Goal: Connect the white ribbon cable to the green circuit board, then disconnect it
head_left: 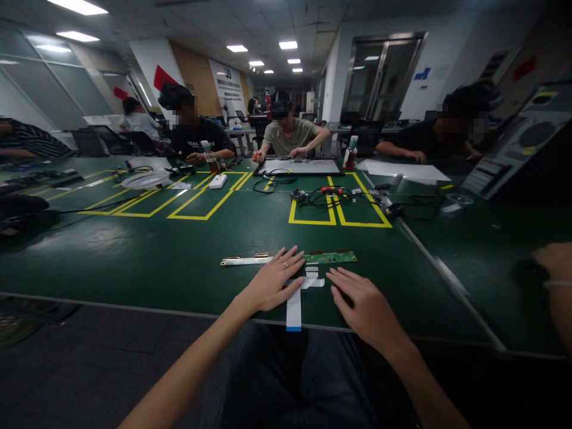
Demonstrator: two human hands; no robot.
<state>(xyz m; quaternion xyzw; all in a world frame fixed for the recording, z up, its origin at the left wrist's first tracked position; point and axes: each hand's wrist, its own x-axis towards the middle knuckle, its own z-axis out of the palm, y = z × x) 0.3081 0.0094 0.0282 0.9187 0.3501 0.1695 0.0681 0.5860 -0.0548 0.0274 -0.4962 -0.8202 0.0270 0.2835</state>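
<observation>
A long, narrow green circuit board (337, 257) lies crosswise on the green table (187, 250) in front of me. My left hand (274, 280) rests palm down with its fingers spread, fingertips over the middle of the board and hiding part of it. A white flat ribbon cable (294, 310) runs out from beneath that hand, and its blue end hangs at the table's near edge. My right hand (364, 304) lies on the table to the right of the cable, fingers stretched out, with nothing in it.
Across the table, people work around a flat panel (313, 167). Black cables and a red-handled tool (331, 190) lie before it, near two bottles (351, 154). A computer case (522, 143) stands at the right, by a plastic cup (456, 204). Another person's arm (558, 286) shows at the right edge.
</observation>
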